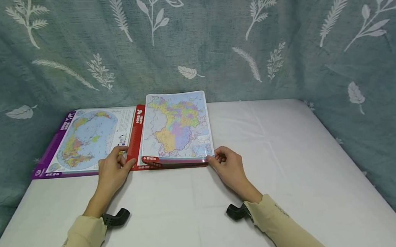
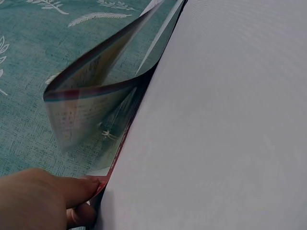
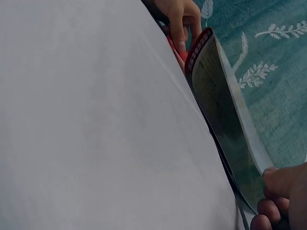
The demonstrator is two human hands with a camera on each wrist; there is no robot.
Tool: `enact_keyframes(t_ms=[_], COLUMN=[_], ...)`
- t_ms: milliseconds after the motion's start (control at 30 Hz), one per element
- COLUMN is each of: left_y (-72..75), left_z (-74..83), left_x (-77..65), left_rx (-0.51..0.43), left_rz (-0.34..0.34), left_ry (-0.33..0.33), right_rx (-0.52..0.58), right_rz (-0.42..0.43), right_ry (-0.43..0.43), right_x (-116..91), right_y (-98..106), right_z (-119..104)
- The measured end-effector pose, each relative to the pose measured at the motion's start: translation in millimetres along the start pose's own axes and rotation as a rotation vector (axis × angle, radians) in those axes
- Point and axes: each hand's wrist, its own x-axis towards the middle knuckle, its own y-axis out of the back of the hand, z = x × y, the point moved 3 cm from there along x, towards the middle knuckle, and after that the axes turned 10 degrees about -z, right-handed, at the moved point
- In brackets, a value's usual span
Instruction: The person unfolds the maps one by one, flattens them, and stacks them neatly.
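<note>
A red-bordered map lies on the table, with its right part folded over to the left as a panel showing a colored map. My left hand is at the lower left of its red strip; in the left wrist view the thumb rests on the red edge, the fingers curled by it. My right hand pinches the lower right corner of the folded map. In the right wrist view, the thumb lies on the raised sheet's edge, fingers curled beneath. The sheet bows up off the table between the hands.
To the left lies a purple-bordered world map, flat beside the red strip. The white-covered table reaches back to a teal curtain with white leaf prints. Black wrist devices sit at both cuffs.
</note>
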Motion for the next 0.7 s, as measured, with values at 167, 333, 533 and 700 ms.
enact_keyframes(t_ms=[167, 333, 533, 700], left_y=[-0.7, -1.3, -1.1, 0.9], left_z=[-1.5, -1.5, -1.4, -3.4], left_x=[-0.1, 1.7, 3.6, 2.7], left_rx=[-0.011, -0.015, -0.012, -0.008], left_rz=[0.000, 0.005, -0.008, -0.017], left_ry=[-0.004, -0.018, 0.003, 0.028], right_rx=[-0.018, -0.025, -0.033, -0.039], right_rz=[-0.007, -0.005, 0.008, 0.018], right_ry=[-0.012, -0.010, -0.011, -0.016], right_x=[-1.0, -0.4, 0.0, 1.0], right_y=[5.3, 8.9, 11.9, 12.2], right_z=[6.5, 9.3, 12.0, 15.7])
